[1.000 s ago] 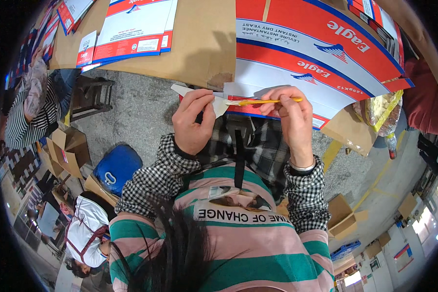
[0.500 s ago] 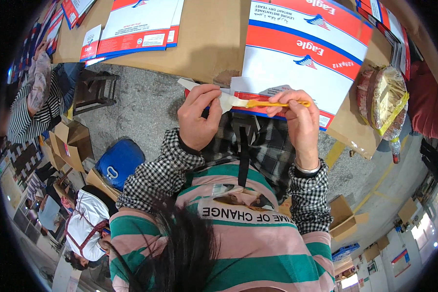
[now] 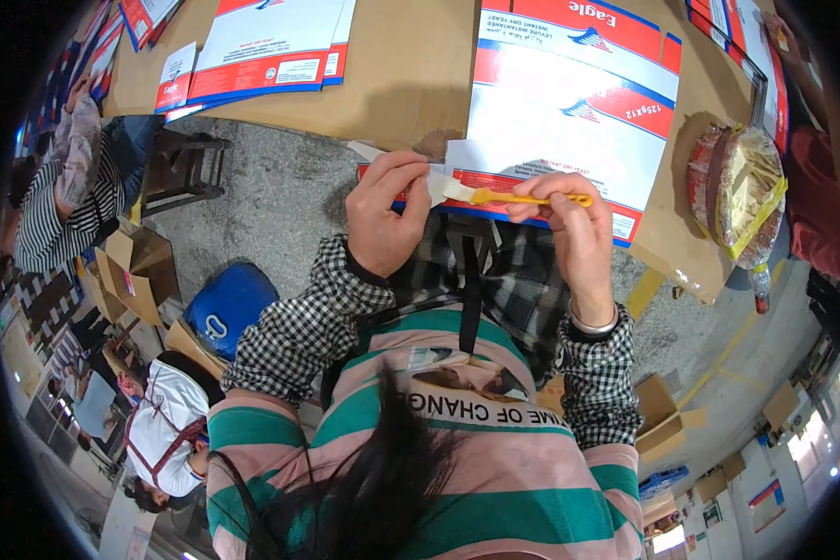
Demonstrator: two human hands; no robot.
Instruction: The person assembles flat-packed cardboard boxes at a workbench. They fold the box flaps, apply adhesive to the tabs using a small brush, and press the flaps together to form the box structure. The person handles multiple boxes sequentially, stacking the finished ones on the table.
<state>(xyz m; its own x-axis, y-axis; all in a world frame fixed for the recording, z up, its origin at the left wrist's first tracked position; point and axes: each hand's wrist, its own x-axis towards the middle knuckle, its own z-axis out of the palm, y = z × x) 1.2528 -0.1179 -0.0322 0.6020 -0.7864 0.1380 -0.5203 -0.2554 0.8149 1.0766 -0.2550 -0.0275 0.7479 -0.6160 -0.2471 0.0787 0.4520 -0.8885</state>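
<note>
A flat carton blank (image 3: 569, 121) in white, red and blue lies on the table, its near edge reaching over the table's edge toward me. My left hand (image 3: 387, 215) is closed in a pinch on a white flap at the blank's near left side. In my right hand (image 3: 581, 233) is a small brush (image 3: 513, 198) with a yellow handle, gripped between thumb and fingers. Its pale bristles point left and meet the white flap beside my left fingertips. Whether the bristles carry anything wet, I cannot tell.
The brown cardboard-topped table (image 3: 411, 75) holds more printed blanks (image 3: 266, 47) at the left. A plastic-wrapped round tub (image 3: 742, 191) stands to the right. Below lie a blue plastic drum (image 3: 231, 308) and open cartons (image 3: 135, 275). Other people work at both sides.
The carton blank has turned slightly and its far right corner has shifted left. My hands and the brush have barely moved. Another person's hand has come in at the far right.
</note>
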